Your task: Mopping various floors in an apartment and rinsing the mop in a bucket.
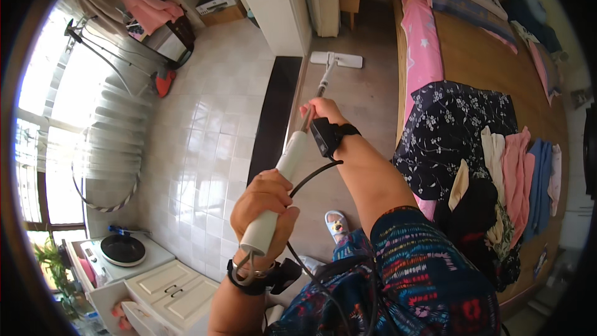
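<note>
Both my hands are closed around the pole of a flat mop (291, 157) that slants away from me. My left hand (263, 205) wraps the thick white grip near its top end, where a hanging loop dangles by my wrist. Farther down the pole, my right hand (321, 112) grips where the white sleeve meets the thinner metal shaft. The mop's white rectangular head (347, 60) lies flat on the wood-look floor (357, 90), between the dark threshold strip and the bed. Each of my wrists wears a black strapped device, and a black cable runs from the right one.
To the right stands a bed (472, 56) with a dark floral cloth (457, 127) and several folded clothes. A black threshold strip (273, 118) borders the tiled floor (205, 106). White cabinets (177, 289) and a black frying pan (123, 250) are at lower left. A wall corner (264, 6) juts in ahead.
</note>
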`<state>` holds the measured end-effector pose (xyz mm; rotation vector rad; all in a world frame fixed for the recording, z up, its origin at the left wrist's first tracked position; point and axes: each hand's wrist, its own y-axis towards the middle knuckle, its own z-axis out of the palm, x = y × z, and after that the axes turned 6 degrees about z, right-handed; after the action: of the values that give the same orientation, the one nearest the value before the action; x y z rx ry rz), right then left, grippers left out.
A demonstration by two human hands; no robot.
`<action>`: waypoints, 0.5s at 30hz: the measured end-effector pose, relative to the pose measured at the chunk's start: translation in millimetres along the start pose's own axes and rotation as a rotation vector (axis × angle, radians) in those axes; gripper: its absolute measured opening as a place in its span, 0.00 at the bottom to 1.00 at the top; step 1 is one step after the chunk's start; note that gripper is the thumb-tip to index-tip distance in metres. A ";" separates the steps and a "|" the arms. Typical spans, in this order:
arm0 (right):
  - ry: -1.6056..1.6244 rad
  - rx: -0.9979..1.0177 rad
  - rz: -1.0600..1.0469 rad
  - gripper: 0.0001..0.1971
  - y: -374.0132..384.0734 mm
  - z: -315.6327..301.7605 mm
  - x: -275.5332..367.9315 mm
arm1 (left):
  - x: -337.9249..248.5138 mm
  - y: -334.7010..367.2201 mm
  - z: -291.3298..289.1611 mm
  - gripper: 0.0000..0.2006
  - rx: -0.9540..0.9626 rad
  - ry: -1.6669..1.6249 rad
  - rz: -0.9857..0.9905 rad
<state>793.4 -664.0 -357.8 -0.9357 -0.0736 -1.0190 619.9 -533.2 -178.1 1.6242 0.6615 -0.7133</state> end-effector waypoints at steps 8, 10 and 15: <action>-0.270 -0.074 0.082 0.06 -7.9 -19.1 -58.6 | -65.1 -62.3 -37.2 0.10 0.011 0.138 -0.121; -0.383 -0.110 -0.023 0.05 -2.8 -35.2 -97.7 | -91.4 -84.7 -45.0 0.12 -0.056 0.201 -0.163; -0.461 -0.106 0.070 0.10 -46.4 -19.8 -202.2 | -170.0 -152.4 -82.9 0.12 -0.134 0.299 -0.197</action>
<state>639.0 -546.2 -433.3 -1.2492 -0.3715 -0.7318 402.2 -434.0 -136.2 1.5690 1.0745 -0.5565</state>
